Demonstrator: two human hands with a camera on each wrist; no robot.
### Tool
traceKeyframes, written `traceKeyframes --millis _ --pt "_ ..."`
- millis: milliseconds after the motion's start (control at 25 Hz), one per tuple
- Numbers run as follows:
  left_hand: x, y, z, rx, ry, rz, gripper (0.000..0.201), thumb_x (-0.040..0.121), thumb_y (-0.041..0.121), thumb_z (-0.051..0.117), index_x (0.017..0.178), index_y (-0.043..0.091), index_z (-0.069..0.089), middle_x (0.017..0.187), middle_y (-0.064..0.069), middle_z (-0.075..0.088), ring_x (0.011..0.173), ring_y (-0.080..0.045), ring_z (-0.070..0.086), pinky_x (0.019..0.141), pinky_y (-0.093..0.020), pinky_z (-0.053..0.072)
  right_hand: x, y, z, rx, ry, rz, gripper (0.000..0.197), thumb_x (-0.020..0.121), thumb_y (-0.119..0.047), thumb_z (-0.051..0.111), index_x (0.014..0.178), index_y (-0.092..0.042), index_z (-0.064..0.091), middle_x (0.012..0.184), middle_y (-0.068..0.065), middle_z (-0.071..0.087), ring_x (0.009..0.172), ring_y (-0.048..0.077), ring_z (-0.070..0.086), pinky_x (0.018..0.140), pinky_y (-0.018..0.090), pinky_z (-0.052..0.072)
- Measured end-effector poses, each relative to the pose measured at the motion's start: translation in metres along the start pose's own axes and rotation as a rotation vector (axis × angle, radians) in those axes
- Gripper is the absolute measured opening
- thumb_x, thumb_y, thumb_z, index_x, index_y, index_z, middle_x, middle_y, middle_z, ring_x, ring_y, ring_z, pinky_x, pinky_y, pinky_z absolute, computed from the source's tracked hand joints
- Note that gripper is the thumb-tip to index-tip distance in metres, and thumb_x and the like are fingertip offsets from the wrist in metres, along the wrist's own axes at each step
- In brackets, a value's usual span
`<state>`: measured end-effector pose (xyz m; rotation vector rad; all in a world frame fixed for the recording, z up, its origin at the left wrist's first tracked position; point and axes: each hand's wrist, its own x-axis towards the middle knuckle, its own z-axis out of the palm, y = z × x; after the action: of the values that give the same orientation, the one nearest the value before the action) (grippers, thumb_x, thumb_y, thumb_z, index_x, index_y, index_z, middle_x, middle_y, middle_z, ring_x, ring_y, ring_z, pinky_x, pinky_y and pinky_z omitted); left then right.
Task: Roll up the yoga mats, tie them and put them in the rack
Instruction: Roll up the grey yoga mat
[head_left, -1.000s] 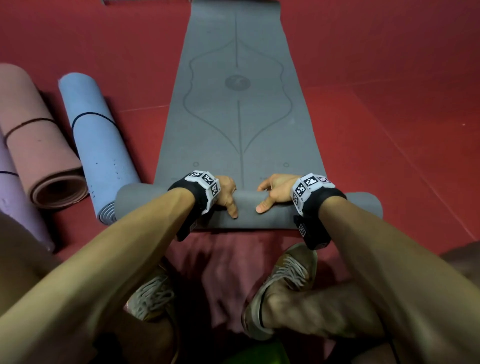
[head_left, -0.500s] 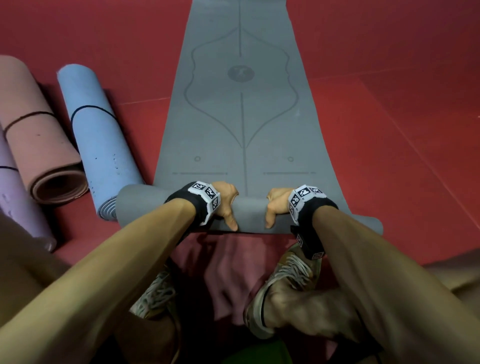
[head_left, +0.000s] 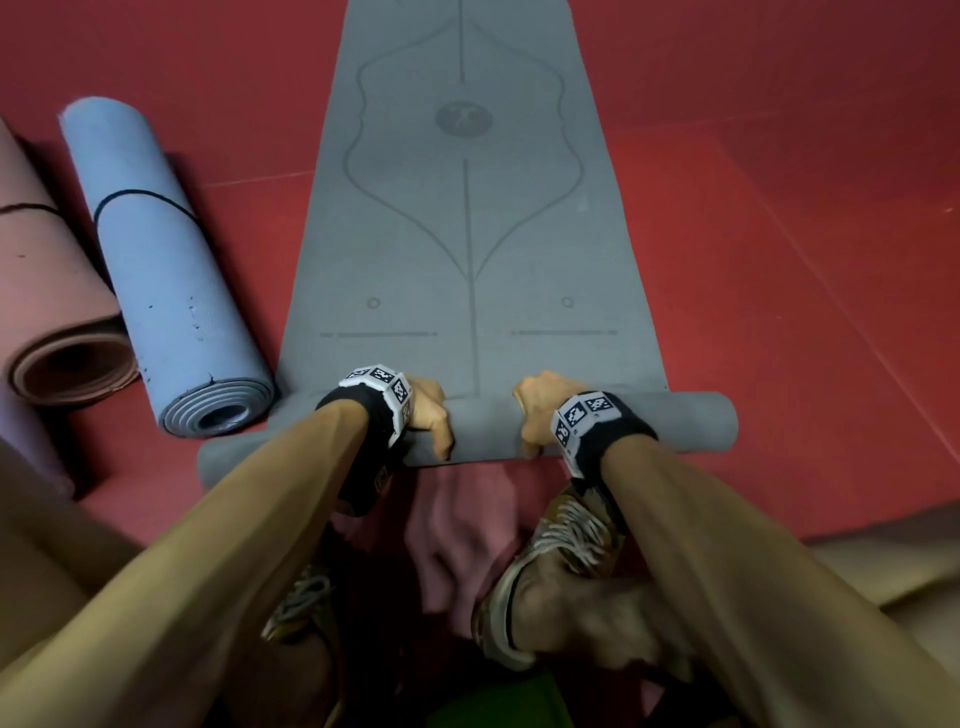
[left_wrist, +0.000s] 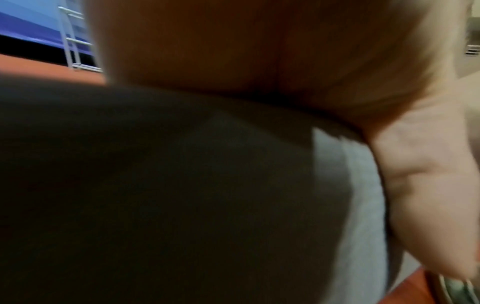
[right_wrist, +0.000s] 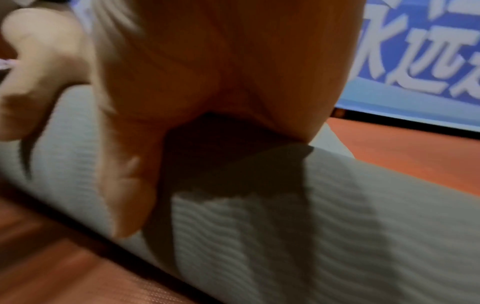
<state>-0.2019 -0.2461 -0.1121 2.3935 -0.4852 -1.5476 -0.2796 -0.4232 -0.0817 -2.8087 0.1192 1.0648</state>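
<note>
my left hand (head_left: 428, 413) and right hand (head_left: 537, 415) both curl over rolled end of grey mat (head_left: 467, 249), thumbs on near side, gripping roll. rest of grey mat lies flat on red floor (head_left: 779, 234), stretching away from me. blue rolled mat (head_left: 156, 270) and pink rolled mat (head_left: 47, 306) lie at left, each banded.

- The rolled end of the grey mat (head_left: 649, 426) has advanced along the flat stretch, towards the two short printed lines, and looks slightly thicker.
- The left hand (head_left: 428, 410) has shifted with the roll, fingers curled over its top.
- The right hand (head_left: 540, 415), spread flat over the roll a second ago, now curls around it; the blurred wrist view seems to agree.
</note>
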Motion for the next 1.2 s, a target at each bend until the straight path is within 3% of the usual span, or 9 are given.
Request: traceKeyframes --millis 160,320,400,520,640,760,920,1080,1200 --pt "-0.003 0.01 0.008 0.08 0.025 0.02 0.027 0.057 0.026 0.091 0.077 0.018 0.074 0.078 -0.005 0.072 0.073 -0.022 0.069 0.071 -0.035 0.057 0.011 0.006 0.0 0.124 -0.221 0.032 0.029 0.052 -0.015 0.084 0.076 -0.007 0.071 0.083 0.007 0.071 0.067 0.023 0.065 0.054 0.021 0.049" --pt "-0.004 0.007 0.014 0.42 0.205 0.036 0.038 0.071 0.036 0.085 0.101 0.02 0.069 0.091 -0.001 0.066 0.083 -0.017 0.064 0.073 -0.024 0.05 0.018 0.009 -0.009 0.267 -0.266 0.045 0.021 0.061 -0.01 0.082 0.073 -0.013 0.064 0.084 0.003 0.059 0.071 0.02 0.054 0.057 0.019 0.043" --pt "-0.001 0.003 0.012 0.374 0.203 0.018 0.025 0.075 0.034 0.082 0.09 0.025 0.064 0.087 0.003 0.06 0.079 -0.015 0.058 0.072 -0.023 0.048 0.022 0.008 -0.011 0.245 -0.306 0.056 0.021 0.053 -0.015 0.084 0.058 -0.015 0.064 0.074 0.003 0.058 0.062 0.02 0.052 0.049 0.015 0.04" --pt "0.004 -0.001 0.017 0.228 0.082 0.004 0.036 0.055 0.029 0.088 0.078 0.018 0.063 0.075 -0.001 0.06 0.071 -0.019 0.057 0.063 -0.027 0.045 0.023 0.007 -0.002 0.169 -0.235 0.024 0.04 0.036 -0.027 0.085 0.067 -0.007 0.07 0.076 0.005 0.067 0.062 0.022 0.062 0.053 0.025 0.053" --pt "0.01 -0.004 0.021 0.093 -0.004 0.043 0.038 0.035 0.018 0.081 0.067 0.008 0.065 0.065 -0.01 0.055 0.066 -0.021 0.052 0.055 -0.028 0.038 0.014 0.007 0.015 0.035 -0.114 -0.002 0.047 0.056 -0.025 0.09 0.095 -0.007 0.071 0.096 0.011 0.071 0.087 0.03 0.069 0.068 0.034 0.058" --pt "0.016 -0.006 0.015 0.142 -0.022 0.023 0.021 0.072 0.011 0.081 0.074 0.021 0.062 0.08 -0.001 0.059 0.077 -0.02 0.056 0.053 -0.021 0.043 0.013 0.004 0.025 -0.025 -0.014 0.026 0.042 0.061 -0.021 0.086 0.098 -0.011 0.069 0.099 0.01 0.07 0.087 0.031 0.067 0.063 0.03 0.048" --pt "0.018 -0.008 0.018 -0.03 -0.037 0.139 0.035 0.066 0.002 0.084 0.093 0.016 0.066 0.073 0.001 0.062 0.07 -0.016 0.057 0.049 -0.017 0.041 0.027 0.004 0.016 0.089 -0.188 0.079 0.025 0.048 -0.017 0.08 0.071 -0.012 0.072 0.074 0.006 0.071 0.062 0.023 0.065 0.051 0.022 0.046" --pt "0.012 -0.014 0.026 0.338 0.158 0.103 0.049 0.073 0.032 0.085 0.116 0.022 0.062 0.097 0.004 0.064 0.085 -0.014 0.059 0.071 -0.018 0.043 0.043 0.004 0.004 0.145 -0.335 0.07 0.023 0.04 -0.016 0.08 0.062 -0.01 0.076 0.058 0.004 0.061 0.052 0.02 0.053 0.05 0.025 0.043" --pt "0.018 -0.024 0.031 0.322 0.152 0.044 0.043 0.084 0.023 0.076 0.124 0.014 0.063 0.117 -0.005 0.066 0.095 -0.018 0.061 0.075 -0.02 0.041 0.047 0.002 0.009 0.149 -0.328 0.084 0.015 0.043 -0.017 0.082 0.051 -0.013 0.071 0.059 0.003 0.063 0.05 0.019 0.056 0.047 0.02 0.043"
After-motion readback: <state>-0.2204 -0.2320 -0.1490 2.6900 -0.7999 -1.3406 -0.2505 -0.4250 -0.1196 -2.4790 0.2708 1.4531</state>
